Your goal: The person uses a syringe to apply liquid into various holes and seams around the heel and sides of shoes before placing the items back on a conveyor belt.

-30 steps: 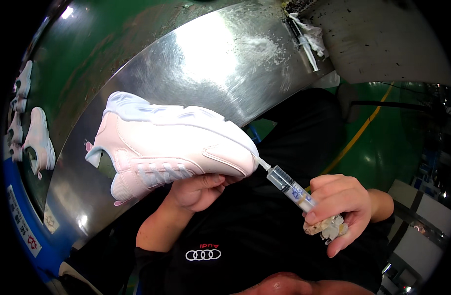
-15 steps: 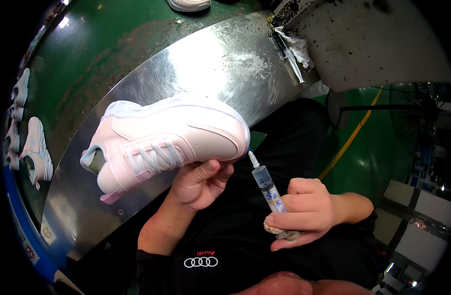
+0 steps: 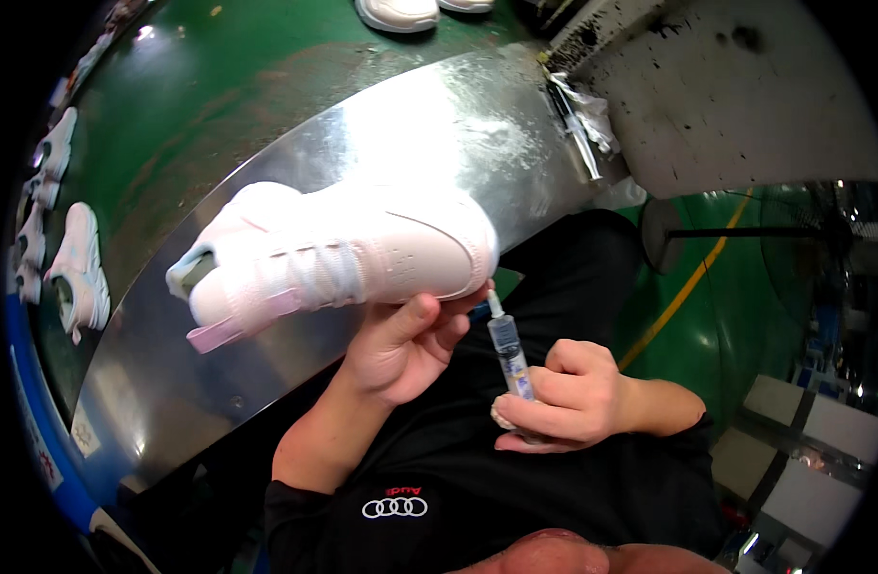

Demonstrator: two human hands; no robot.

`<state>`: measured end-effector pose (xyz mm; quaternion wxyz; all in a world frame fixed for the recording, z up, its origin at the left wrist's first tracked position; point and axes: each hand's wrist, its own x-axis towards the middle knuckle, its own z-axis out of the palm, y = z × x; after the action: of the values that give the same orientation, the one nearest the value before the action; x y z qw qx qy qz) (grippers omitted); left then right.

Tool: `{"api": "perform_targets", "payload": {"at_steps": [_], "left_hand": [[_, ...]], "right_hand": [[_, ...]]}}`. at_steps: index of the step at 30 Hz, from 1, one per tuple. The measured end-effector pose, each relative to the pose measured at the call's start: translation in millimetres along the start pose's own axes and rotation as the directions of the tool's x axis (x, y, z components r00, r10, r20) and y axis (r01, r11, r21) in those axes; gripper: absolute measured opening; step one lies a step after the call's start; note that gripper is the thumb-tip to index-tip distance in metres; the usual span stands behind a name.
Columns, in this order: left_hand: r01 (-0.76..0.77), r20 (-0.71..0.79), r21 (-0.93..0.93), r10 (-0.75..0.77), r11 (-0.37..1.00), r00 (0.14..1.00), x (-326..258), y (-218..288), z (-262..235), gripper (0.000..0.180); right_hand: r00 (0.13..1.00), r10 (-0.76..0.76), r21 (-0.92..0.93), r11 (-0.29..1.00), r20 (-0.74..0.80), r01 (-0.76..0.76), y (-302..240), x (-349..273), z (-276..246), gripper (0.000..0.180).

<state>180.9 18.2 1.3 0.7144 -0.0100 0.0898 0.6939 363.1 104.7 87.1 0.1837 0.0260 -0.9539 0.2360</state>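
Observation:
A pale pink sneaker (image 3: 362,249) with white laces lies on its side over the metal table, its toe toward the right. My left hand (image 3: 405,349) grips it from below near the toe, thumb on the upper; the other fingers are partly hidden beneath. In my right hand (image 3: 568,397) is a clear syringe (image 3: 509,344) with blue markings, tip pointing up at the toe's lower edge. The tip is at or very close to the shoe; I cannot tell whether it touches. A small whitish wad (image 3: 501,411) is tucked under my right fingers.
The metal table (image 3: 305,163) curves across the middle. At its far right end lie another syringe (image 3: 582,148) and a crumpled white tissue (image 3: 597,120). More sneakers (image 3: 80,268) stand at left, others (image 3: 400,11) at the top. A fan (image 3: 822,230) stands at right.
The sneaker has turned slightly so more of its laced upper faces up. My right hand with the syringe has moved left and a little up. The whole view has shifted slightly.

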Motion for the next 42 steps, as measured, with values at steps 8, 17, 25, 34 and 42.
{"api": "perform_targets", "payload": {"at_steps": [8,17,25,34,42], "left_hand": [[0.062,0.015,-0.044,-0.061,0.997,0.998,-72.8,9.0,-24.8,0.054],[-0.092,-0.284,0.594,0.316,0.799,0.905,-85.7,81.6,-2.9,0.092],[-0.098,-0.132,0.721,0.275,0.685,0.952,79.3,146.7,6.9,0.039],[-0.193,0.102,0.978,0.987,-0.076,0.126,-213.0,319.7,-103.9,0.027],[-0.160,0.001,0.987,0.996,0.013,0.086,-177.2,372.0,-107.0,0.048]], "right_hand": [[0.979,0.096,0.015,0.995,-0.181,-0.094,33.4,-15.6,2.4,0.053],[0.979,0.106,0.163,0.984,-0.175,-0.078,81.3,11.2,32.6,0.051],[0.977,0.107,0.147,0.986,-0.186,-0.080,71.7,21.8,35.8,0.052],[0.968,0.149,0.184,0.976,-0.201,-0.112,80.9,23.9,34.5,0.049],[0.951,0.189,0.172,0.974,-0.246,-0.149,82.3,15.7,33.8,0.045]]}}
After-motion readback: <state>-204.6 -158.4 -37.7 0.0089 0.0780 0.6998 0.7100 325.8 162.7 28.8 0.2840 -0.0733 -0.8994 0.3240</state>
